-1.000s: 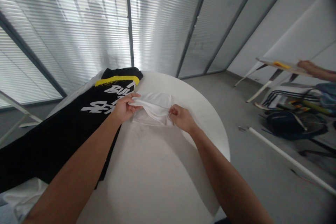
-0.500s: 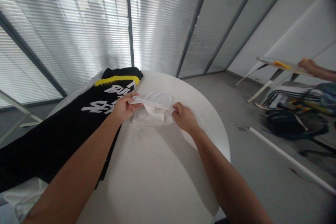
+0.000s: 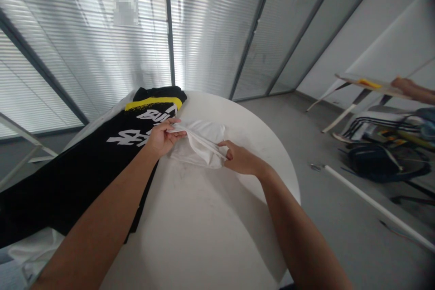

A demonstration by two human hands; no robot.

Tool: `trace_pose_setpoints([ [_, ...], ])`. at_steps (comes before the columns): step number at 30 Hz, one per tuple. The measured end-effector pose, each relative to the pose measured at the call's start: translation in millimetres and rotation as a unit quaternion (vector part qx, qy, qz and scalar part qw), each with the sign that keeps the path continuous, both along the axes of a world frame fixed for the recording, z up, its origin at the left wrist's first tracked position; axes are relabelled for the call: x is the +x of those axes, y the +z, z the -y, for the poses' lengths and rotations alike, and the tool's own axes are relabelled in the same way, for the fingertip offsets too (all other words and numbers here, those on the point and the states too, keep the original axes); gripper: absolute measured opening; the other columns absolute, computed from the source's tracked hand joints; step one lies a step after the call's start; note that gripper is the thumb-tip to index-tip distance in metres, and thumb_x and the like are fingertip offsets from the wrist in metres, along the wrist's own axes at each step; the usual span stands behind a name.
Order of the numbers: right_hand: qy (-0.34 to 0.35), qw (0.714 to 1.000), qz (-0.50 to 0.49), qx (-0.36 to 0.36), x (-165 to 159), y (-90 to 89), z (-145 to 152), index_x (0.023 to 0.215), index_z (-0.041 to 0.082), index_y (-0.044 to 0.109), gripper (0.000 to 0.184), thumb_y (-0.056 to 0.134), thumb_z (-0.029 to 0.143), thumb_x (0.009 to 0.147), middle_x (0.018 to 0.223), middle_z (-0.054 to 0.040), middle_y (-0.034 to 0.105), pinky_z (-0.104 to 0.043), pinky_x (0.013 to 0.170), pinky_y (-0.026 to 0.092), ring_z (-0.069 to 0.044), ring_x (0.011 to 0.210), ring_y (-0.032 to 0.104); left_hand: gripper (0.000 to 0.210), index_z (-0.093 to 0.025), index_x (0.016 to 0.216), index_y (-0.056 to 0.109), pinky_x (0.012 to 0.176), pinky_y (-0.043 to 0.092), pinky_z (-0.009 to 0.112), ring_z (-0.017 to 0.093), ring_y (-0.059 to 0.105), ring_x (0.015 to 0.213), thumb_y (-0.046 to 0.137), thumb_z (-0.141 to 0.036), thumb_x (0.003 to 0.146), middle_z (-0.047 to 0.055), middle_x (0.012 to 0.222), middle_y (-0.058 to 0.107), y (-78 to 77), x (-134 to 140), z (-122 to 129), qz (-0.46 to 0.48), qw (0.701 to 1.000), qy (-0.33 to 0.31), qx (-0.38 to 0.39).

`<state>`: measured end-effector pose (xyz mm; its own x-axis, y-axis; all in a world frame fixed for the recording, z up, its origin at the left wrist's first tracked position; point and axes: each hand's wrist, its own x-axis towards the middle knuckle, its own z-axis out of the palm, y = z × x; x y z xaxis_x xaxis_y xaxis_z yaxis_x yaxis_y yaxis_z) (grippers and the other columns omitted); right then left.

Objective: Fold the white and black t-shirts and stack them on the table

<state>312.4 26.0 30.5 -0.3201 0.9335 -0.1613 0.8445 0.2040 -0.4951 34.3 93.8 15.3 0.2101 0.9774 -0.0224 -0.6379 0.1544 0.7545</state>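
Note:
A small folded white cloth (image 3: 200, 145) lies on the white round table, its upper edge lifted and a fold gaping open below. My left hand (image 3: 163, 138) pinches its left corner between thumb and fingers. At the right end, my right hand (image 3: 239, 157) grips the edge, with the index finger reaching over the fabric. A black garment (image 3: 98, 167) with white lettering and a yellow stripe is spread to the left, partly under my left forearm. What kind of item the white cloth is cannot be made out.
The round table (image 3: 190, 235) has a curved edge on the right. More white fabric (image 3: 36, 253) lies at lower left. On the right floor are a white pole (image 3: 374, 204) and a dark bag (image 3: 374, 161). Another person's hand (image 3: 404, 85) rests near a far table.
My right hand has moved slightly down and toward me, pulling the cloth's right end with it, so the edge now slants. My left hand keeps its hold.

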Motion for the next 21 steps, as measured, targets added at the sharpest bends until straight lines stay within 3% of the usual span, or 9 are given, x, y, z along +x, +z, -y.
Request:
trace_pose_setpoints([
  [4, 0.047, 0.998, -0.016, -0.033, -2, 2.2, 4, 0.143, 0.022, 0.036, 0.071, 0.057, 0.017, 0.075, 0.078, 0.0015, 0.066, -0.023, 0.06, 0.039, -0.015, 0.067, 0.06, 0.028, -0.013, 0.078, 0.07, 0.072, 0.057, 0.034, 0.018, 0.068, 0.057, 0.052, -0.007, 0.058, 0.0, 0.048, 0.061, 0.8, 0, 1, 0.015, 1.0, -0.005, 0.005],
  [6, 0.041, 0.999, -0.001, -0.013, -8, 1.8, 6, 0.143, 0.022, 0.035, 0.07, 0.057, 0.02, 0.077, 0.083, -0.0009, 0.067, -0.025, 0.064, 0.04, -0.016, 0.072, 0.061, 0.028, -0.013, 0.079, 0.07, 0.076, 0.057, 0.037, 0.019, 0.069, 0.06, 0.052, -0.006, 0.059, 0.0, 0.05, 0.062, 0.4, 0, 1, 0.024, 1.0, -0.015, 0.008],
  [9, 0.012, 0.993, 0.045, 0.111, -26, -2.1, 10, 0.139, 0.022, 0.04, 0.069, 0.064, 0.041, 0.078, 0.11, -0.0096, 0.062, -0.032, 0.08, 0.043, -0.024, 0.097, 0.058, 0.029, -0.013, 0.083, 0.07, 0.08, 0.056, 0.039, 0.02, 0.07, 0.064, 0.054, -0.006, 0.059, 0.002, 0.055, 0.065, -0.7, -1, 1, 0.027, 0.999, -0.036, 0.01],
  [12, -0.007, 0.966, 0.093, 0.24, -46, -9.7, 14, 0.141, 0.023, 0.039, 0.082, 0.067, 0.058, 0.072, 0.127, -0.0148, 0.05, -0.044, 0.094, 0.038, -0.033, 0.116, 0.045, 0.03, -0.013, 0.086, 0.07, 0.081, 0.055, 0.038, 0.02, 0.07, 0.066, 0.055, -0.007, 0.061, 0.002, 0.055, 0.064, -1.0, -1, 2, 0.024, 0.998, -0.052, 0.016],
  [16, -0.012, 0.956, 0.106, 0.272, -62, -19.8, 15, 0.143, 0.023, 0.037, 0.071, 0.063, 0.039, 0.079, 0.131, -0.0141, 0.045, -0.045, 0.095, 0.04, -0.031, 0.118, 0.041, 0.031, -0.013, 0.086, 0.071, 0.078, 0.056, 0.038, 0.02, 0.069, 0.066, 0.054, -0.008, 0.06, 0.002, 0.056, 0.064, 0.0, -1, 2, 0.02, 0.998, -0.051, 0.017],
  [19, -0.036, 0.961, 0.098, 0.257, -59, -23.0, 11, 0.141, 0.02, 0.04, 0.068, 0.057, 0.016, 0.075, 0.129, -0.0142, 0.045, -0.041, 0.094, 0.043, -0.028, 0.116, 0.041, 0.035, -0.013, 0.086, 0.072, 0.065, 0.057, 0.036, 0.017, 0.06, 0.046, 0.052, -0.009, 0.058, -0.003, 0.041, 0.05, 0.7, -6, 1, -0.007, 0.999, -0.047, 0.013],
  [21, -0.046, 0.964, 0.083, 0.249, -51, -22.1, 8, 0.138, 0.017, 0.043, 0.07, 0.054, 0.008, 0.07, 0.129, -0.015, 0.044, -0.038, 0.095, 0.044, -0.027, 0.116, 0.041, 0.037, -0.011, 0.082, 0.073, 0.053, 0.056, 0.035, 0.015, 0.051, 0.035, 0.05, -0.009, 0.053, -0.003, 0.038, 0.046, 0.2, -14, 0, -0.064, 0.994, -0.089, 0.012],
])
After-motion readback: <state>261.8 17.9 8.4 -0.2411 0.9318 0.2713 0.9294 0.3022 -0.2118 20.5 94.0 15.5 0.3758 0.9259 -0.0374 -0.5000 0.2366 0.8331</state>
